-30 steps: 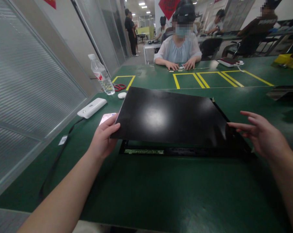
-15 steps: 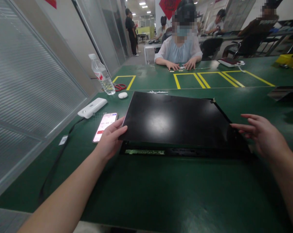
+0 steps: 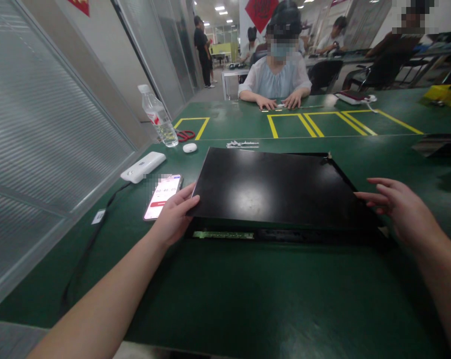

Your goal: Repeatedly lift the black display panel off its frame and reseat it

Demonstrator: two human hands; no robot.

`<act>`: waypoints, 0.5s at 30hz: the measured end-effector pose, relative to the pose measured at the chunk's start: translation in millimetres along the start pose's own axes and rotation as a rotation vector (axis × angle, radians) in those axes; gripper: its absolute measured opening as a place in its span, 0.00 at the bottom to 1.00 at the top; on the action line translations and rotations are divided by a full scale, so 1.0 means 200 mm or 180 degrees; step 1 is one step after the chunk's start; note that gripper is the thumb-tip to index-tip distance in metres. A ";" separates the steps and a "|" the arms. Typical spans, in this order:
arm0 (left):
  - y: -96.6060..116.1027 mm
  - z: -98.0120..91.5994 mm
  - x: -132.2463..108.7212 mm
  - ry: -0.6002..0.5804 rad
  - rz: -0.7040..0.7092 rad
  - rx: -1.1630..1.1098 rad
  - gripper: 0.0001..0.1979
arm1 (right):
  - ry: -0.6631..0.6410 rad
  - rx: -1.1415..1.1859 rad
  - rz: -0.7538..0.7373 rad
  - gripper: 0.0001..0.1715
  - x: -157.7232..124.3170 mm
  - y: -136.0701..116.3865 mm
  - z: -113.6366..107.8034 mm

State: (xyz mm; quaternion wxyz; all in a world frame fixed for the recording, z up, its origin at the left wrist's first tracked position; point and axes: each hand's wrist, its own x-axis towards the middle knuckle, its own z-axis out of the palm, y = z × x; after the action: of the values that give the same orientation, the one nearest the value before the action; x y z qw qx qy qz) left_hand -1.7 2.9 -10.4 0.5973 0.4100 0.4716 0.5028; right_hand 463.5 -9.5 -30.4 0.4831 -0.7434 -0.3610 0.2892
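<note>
A glossy black display panel (image 3: 263,187) lies tilted over a black frame (image 3: 304,236), its left side raised. Along the near edge of the frame runs a green circuit strip (image 3: 223,235). My left hand (image 3: 176,214) pinches the panel's left edge, thumb on top and fingers beneath. At the panel's right edge is my right hand (image 3: 399,207), fingers stretched out and apart, the fingertips at or against the edge; firm contact cannot be made out. Small pale strips (image 3: 242,144) lie just behind the panel.
Left of the panel are a phone (image 3: 162,197) showing a timer, a white power bank (image 3: 143,167) with a dark strap, an earbud case (image 3: 189,148), red-handled scissors (image 3: 185,135) and a water bottle (image 3: 158,117). Across the green table (image 3: 270,299) sits a co-worker (image 3: 280,80), hands on the tabletop.
The panel's raised left side has come down slightly and shifted a little right with my left hand. My right hand has moved slightly left.
</note>
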 end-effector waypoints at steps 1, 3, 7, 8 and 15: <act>0.00 0.00 0.00 -0.0008 -0.0021 -0.0009 0.26 | -0.0008 -0.0063 -0.0005 0.28 0.00 0.00 0.00; 0.00 0.00 0.00 -0.0015 -0.0066 -0.0026 0.27 | -0.0017 -0.0178 -0.0021 0.29 0.00 0.00 0.00; -0.01 0.00 0.01 -0.0024 -0.0137 0.0007 0.29 | 0.0014 -0.0415 -0.0043 0.31 -0.03 -0.03 0.01; -0.02 0.01 0.01 -0.0022 -0.0145 0.0011 0.29 | 0.0025 -0.0484 -0.0063 0.31 -0.04 -0.04 0.01; -0.02 0.00 0.01 -0.0030 -0.0166 -0.0095 0.29 | 0.0005 -0.0894 -0.0374 0.30 -0.03 -0.01 -0.01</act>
State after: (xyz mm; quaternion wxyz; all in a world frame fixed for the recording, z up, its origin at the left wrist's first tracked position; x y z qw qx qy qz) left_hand 0.0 3.7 -14.2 0.6185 0.3909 0.4717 0.4921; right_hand 460.8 -15.4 -27.6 0.3907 -0.7815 -0.4405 0.2064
